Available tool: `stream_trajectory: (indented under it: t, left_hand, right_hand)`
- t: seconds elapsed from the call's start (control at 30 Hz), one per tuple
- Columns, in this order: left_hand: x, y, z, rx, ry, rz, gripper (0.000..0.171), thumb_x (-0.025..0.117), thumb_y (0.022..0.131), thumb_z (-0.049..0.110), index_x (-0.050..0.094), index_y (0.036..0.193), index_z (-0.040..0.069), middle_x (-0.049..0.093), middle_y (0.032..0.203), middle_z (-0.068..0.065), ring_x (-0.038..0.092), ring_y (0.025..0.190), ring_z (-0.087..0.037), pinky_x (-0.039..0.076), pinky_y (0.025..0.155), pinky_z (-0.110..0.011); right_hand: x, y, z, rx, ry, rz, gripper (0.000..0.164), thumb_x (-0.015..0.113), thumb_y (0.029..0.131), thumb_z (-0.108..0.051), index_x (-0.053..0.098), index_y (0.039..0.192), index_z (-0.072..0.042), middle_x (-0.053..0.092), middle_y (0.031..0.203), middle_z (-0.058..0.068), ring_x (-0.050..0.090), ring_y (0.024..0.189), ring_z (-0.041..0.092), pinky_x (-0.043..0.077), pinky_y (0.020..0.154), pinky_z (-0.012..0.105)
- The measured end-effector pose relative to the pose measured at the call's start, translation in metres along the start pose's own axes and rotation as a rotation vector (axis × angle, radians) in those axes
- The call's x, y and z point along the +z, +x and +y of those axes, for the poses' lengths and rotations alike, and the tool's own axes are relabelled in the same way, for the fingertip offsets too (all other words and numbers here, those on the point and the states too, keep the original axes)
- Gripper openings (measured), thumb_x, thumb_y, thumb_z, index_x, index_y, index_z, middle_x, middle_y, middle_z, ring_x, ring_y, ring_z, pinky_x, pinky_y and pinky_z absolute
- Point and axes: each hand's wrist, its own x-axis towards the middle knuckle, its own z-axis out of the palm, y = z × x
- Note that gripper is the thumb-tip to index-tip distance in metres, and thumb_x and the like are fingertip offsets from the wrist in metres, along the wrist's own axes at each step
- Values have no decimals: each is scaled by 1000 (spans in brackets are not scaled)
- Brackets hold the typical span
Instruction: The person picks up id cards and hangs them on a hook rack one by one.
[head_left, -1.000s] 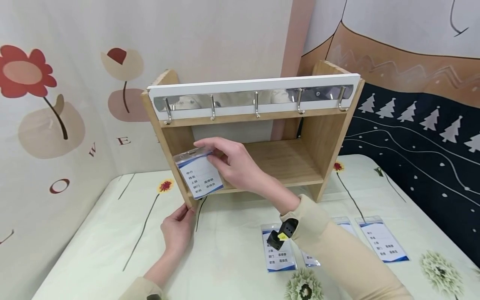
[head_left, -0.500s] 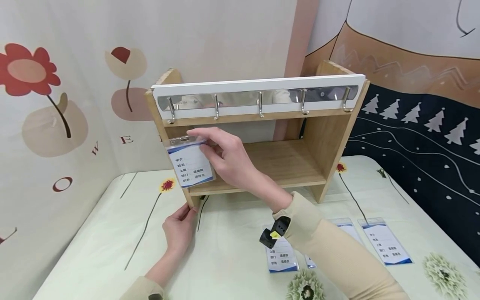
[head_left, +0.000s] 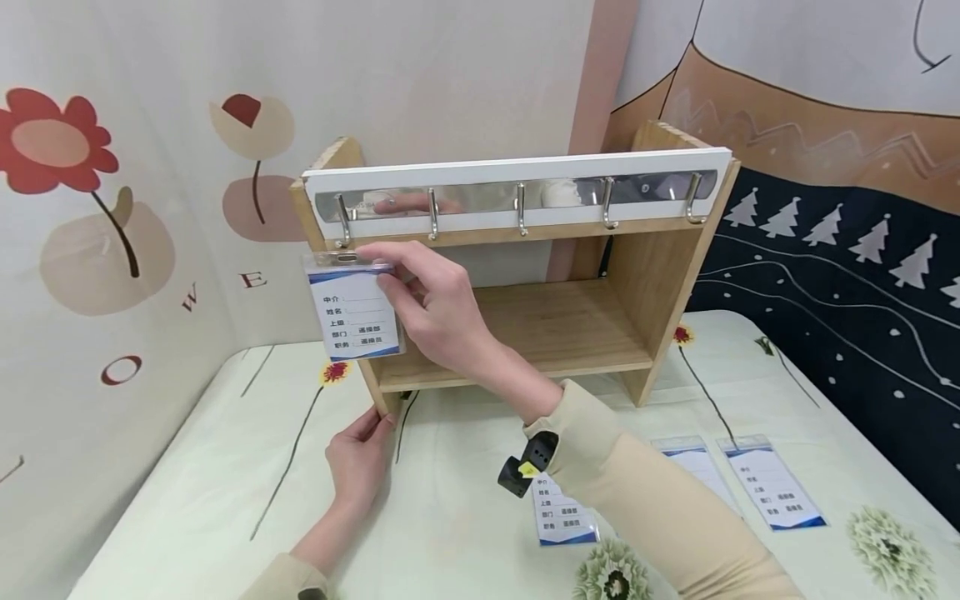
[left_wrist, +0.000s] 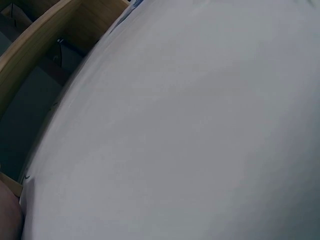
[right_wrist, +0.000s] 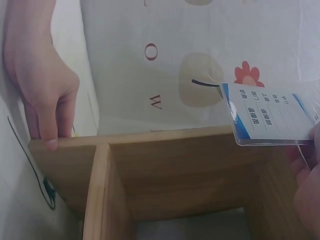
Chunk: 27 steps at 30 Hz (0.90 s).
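Note:
My right hand (head_left: 438, 304) pinches a clear-sleeved name badge (head_left: 356, 312) by its upper right corner. The badge hangs upright, white with blue corners and printed lines, and its slotted top edge is just below the leftmost metal hook (head_left: 342, 221). In the right wrist view the badge (right_wrist: 267, 112) stands out past the shelf's side panel, with fingertips at its top end. Low down, my left hand (head_left: 358, 458) grips the front foot of the wooden shelf (head_left: 378, 379) between thumb and fingers. The right wrist view shows this hand (right_wrist: 47, 90) on the panel's bottom end.
Several hooks line the metal strip on the white rail (head_left: 480, 171) across the shelf front. More badges lie on the pale cloth: one (head_left: 566, 517) partly under my right forearm, another (head_left: 772, 487) farther right. A printed curtain (head_left: 465, 75) hangs behind.
My right hand has moved the badge up and left, from in front of the side panel to just under the leftmost hook, straightening its tilt. The left hand keeps its grip on the foot.

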Motion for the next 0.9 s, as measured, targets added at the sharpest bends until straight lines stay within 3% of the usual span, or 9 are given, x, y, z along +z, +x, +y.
stream_trajectory:
  t: [0.1,0.27,0.5,0.6,0.7,0.8,0.9]
  left_hand:
    - [0,-1,0,-3,-9,-4,35,68,99,12,66,132,-1,70,121,-18,68,114,-29,54,82,-15]
    - [0,-1,0,5,-24,5,35,68,99,10,66,131,-2,70,120,-19,68,113,-29,45,72,-1]
    - [1,0,-1,3,-34,5,35,69,99,11,66,132,-2,70,120,-19,68,113,-30,45,73,-1]
    - [2,0,-1,1,-25,4,35,69,99,12,66,132,-1,70,120,-18,69,113,-29,50,79,-8]
    - [1,1,-1,0,-14,2,35,69,99,12,66,132,-1,70,121,-18,68,114,-29,55,87,-23]
    - [1,2,-2,-6,-8,-3,35,69,100,13,66,132,0,70,121,-18,68,115,-28,53,92,-36]
    - [0,2,-2,-12,-5,-6,36,69,100,13,66,133,0,70,121,-17,67,116,-28,52,95,-40]
  right_hand:
    - [2,0,0,10,-17,3,26,57,98,10,65,123,8,69,116,18,63,87,16,55,73,20]
    - [4,2,0,-22,-28,26,28,57,98,11,65,124,9,68,117,19,61,90,15,53,71,20]
    - [5,4,-2,-51,-75,53,28,56,99,9,65,126,9,68,117,18,58,90,14,48,69,20]
    - [6,5,-2,-59,-104,61,29,57,100,7,66,127,9,68,118,18,57,90,15,46,69,20]
    - [7,5,-3,-61,-125,69,29,57,100,6,66,128,8,68,117,18,57,89,16,45,68,19]
    - [9,6,-4,-55,-136,74,30,58,100,7,66,128,9,68,116,19,58,88,17,45,67,19]
    - [10,6,-5,-44,-149,70,30,58,99,7,66,129,9,68,114,19,58,88,18,44,66,19]
